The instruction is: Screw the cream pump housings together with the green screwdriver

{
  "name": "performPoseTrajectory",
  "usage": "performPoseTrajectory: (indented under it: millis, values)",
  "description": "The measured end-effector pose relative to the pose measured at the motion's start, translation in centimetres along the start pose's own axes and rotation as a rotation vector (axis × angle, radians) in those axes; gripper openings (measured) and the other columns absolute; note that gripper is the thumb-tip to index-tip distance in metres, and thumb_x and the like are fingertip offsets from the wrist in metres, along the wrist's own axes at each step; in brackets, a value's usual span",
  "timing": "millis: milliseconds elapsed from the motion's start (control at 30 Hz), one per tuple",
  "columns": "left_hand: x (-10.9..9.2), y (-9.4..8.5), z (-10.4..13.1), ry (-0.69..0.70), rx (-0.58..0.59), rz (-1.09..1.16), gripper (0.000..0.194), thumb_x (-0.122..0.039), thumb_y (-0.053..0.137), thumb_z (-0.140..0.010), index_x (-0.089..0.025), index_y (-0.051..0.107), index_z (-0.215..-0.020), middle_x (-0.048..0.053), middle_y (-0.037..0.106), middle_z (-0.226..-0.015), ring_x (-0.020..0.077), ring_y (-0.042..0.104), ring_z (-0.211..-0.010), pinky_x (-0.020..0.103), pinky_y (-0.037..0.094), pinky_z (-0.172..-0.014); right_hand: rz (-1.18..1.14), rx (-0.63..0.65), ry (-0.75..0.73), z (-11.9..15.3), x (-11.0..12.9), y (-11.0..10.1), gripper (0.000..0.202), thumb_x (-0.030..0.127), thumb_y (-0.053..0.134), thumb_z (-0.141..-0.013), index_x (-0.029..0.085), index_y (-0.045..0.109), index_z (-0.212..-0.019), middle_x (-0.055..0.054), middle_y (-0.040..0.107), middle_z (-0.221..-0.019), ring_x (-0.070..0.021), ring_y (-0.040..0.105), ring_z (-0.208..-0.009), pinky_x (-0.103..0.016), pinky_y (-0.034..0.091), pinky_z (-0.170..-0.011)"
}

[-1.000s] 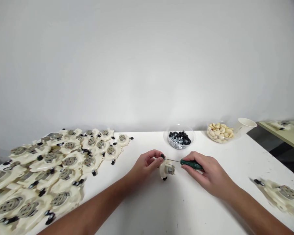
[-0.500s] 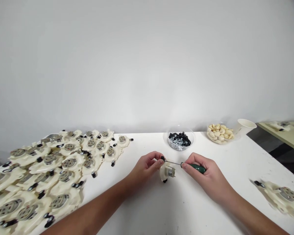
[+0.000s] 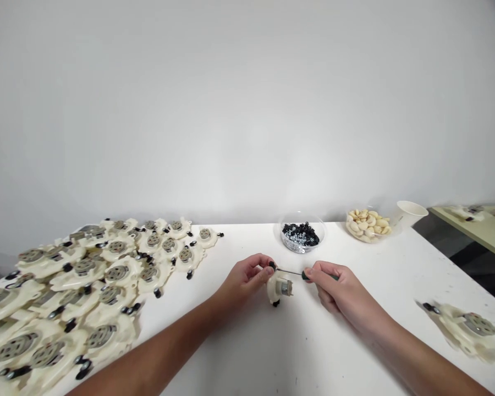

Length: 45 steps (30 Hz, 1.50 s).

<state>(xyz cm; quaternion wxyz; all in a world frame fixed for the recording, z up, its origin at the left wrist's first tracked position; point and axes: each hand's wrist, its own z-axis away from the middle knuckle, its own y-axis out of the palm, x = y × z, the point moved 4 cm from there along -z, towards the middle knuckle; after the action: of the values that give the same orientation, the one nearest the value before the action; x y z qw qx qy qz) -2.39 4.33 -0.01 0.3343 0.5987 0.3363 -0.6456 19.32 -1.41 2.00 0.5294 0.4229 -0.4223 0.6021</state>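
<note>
Pinched in my left hand (image 3: 251,278) is a cream plastic housing (image 3: 273,291) with a small silver motor (image 3: 286,287) on its side. A black rubber piece (image 3: 272,265) sits at the housing's top, by my left fingertips, and another black piece (image 3: 276,303) shows at its bottom. My right hand (image 3: 340,286) is closed around the green handle of a screwdriver (image 3: 291,272). The thin shaft points left, and its tip meets the black piece at the top. My right fingers cover most of the handle.
Many similar motor housings (image 3: 117,273) lie piled on the left of the white table (image 3: 239,242). Behind my hands stands a clear bowl of small black parts (image 3: 301,235). Farther right are a bag of cream discs (image 3: 368,225), a paper cup (image 3: 412,212) and one separate housing (image 3: 466,327).
My right fingers have shifted around the screwdriver handle, so less of its green shows. The screwdriver tip stays at the black piece, and my left hand holds nearly still.
</note>
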Motion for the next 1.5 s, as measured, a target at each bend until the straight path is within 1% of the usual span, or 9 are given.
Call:
performPoseTrajectory:
  millis: [133, 200, 367, 500, 700, 767, 867, 1133, 1500]
  values:
    - [0.0, 0.1, -0.1, -0.023, 0.008, 0.024, 0.033, -0.050, 0.064, -0.095, -0.017, 0.062, -0.101, 0.000, 0.061, -0.083, 0.0129, 0.053, -0.071, 0.025, 0.040, -0.066, -0.003, 0.032, 0.027, -0.2, 0.0, 0.0, 0.043, 0.059, 0.063, -0.092, 0.021, 0.054, -0.075, 0.010, 0.032, -0.046, -0.0092, 0.021, -0.047, -0.027, 0.016, -0.050]
    - [-0.2, 0.1, -0.2, -0.025, -0.015, 0.035, 0.033, -0.050, 0.065, -0.094, -0.017, 0.063, -0.100, 0.001, 0.062, -0.084, 0.0139, 0.054, -0.073, 0.025, 0.042, -0.068, 0.075, 0.015, -0.021, -0.2, 0.4, -0.1, 0.038, 0.055, 0.066, -0.092, 0.021, 0.055, -0.078, 0.008, 0.037, -0.054, -0.0101, 0.027, -0.051, -0.026, 0.019, -0.050]
    - [-0.2, -0.1, -0.4, -0.015, -0.063, 0.033, 0.032, -0.048, 0.066, -0.094, -0.016, 0.063, -0.096, 0.000, 0.061, -0.082, 0.0143, 0.053, -0.074, 0.026, 0.042, -0.072, 0.312, -0.002, -0.301, 0.1, 1.9, -0.5, 0.021, 0.044, 0.066, -0.095, 0.024, 0.062, -0.097, 0.002, 0.059, -0.080, -0.0148, 0.050, -0.068, -0.026, 0.037, -0.058]
    - [-0.1, -0.1, -0.5, 0.001, -0.043, 0.033, 0.032, -0.047, 0.066, -0.095, -0.016, 0.065, -0.097, 0.000, 0.061, -0.082, 0.0143, 0.053, -0.075, 0.027, 0.042, -0.073, 0.610, -0.042, -0.598, 0.1, 2.5, -1.0, 0.014, 0.036, 0.064, -0.098, 0.025, 0.069, -0.105, -0.004, 0.071, -0.096, -0.0186, 0.061, -0.079, -0.028, 0.043, -0.061]
    - [-0.1, 0.0, -0.6, 0.000, -0.032, 0.052, 0.031, -0.047, 0.066, -0.094, -0.016, 0.065, -0.096, 0.001, 0.063, -0.083, 0.0144, 0.056, -0.075, 0.027, 0.043, -0.073, 0.789, -0.026, -0.840, 0.4, 2.5, -1.1, 0.013, 0.030, 0.058, -0.103, 0.023, 0.067, -0.107, -0.003, 0.067, -0.082, -0.0169, 0.058, -0.069, -0.029, 0.043, -0.060]
    - [-0.1, 0.1, -0.6, 0.002, -0.023, 0.051, 0.031, -0.047, 0.067, -0.094, -0.016, 0.066, -0.096, 0.001, 0.064, -0.085, 0.0147, 0.056, -0.077, 0.027, 0.043, -0.075, 0.775, -0.002, -0.797, 0.5, 2.4, -1.0, 0.013, 0.032, 0.057, -0.103, 0.022, 0.066, -0.105, -0.003, 0.066, -0.082, -0.0164, 0.056, -0.067, -0.028, 0.041, -0.058]
    - [-0.1, 0.1, -0.5, 0.003, -0.028, 0.042, 0.031, -0.047, 0.067, -0.094, -0.016, 0.066, -0.097, 0.001, 0.064, -0.085, 0.0146, 0.055, -0.076, 0.027, 0.042, -0.073, 0.660, 0.039, -0.604, 0.4, 2.3, -1.0, 0.017, 0.037, 0.058, -0.102, 0.022, 0.065, -0.099, -0.002, 0.065, -0.081, -0.0148, 0.053, -0.064, -0.026, 0.039, -0.054]
    - [-0.2, 0.5, -0.3, -0.043, 0.030, 0.110, 0.030, -0.047, 0.068, -0.094, -0.017, 0.067, -0.099, 0.003, 0.066, -0.089, 0.0154, 0.058, -0.079, 0.027, 0.044, -0.072, 0.266, 0.022, -0.111, 0.0, 2.3, -0.5, 0.036, 0.052, 0.063, -0.095, 0.020, 0.058, -0.079, 0.006, 0.041, -0.063, -0.0097, 0.031, -0.054, -0.024, 0.023, -0.048]
    - [-0.1, 0.2, -0.6, -0.028, -0.049, 0.076, 0.031, -0.047, 0.068, -0.092, -0.017, 0.064, -0.097, 0.001, 0.062, -0.084, 0.0151, 0.055, -0.076, 0.028, 0.045, -0.074, 0.340, 0.026, -0.189, -0.9, 1.6, -1.4, 0.037, 0.056, 0.061, -0.095, 0.020, 0.063, -0.088, 0.002, 0.054, -0.076, -0.0126, 0.041, -0.064, -0.025, 0.031, -0.054]
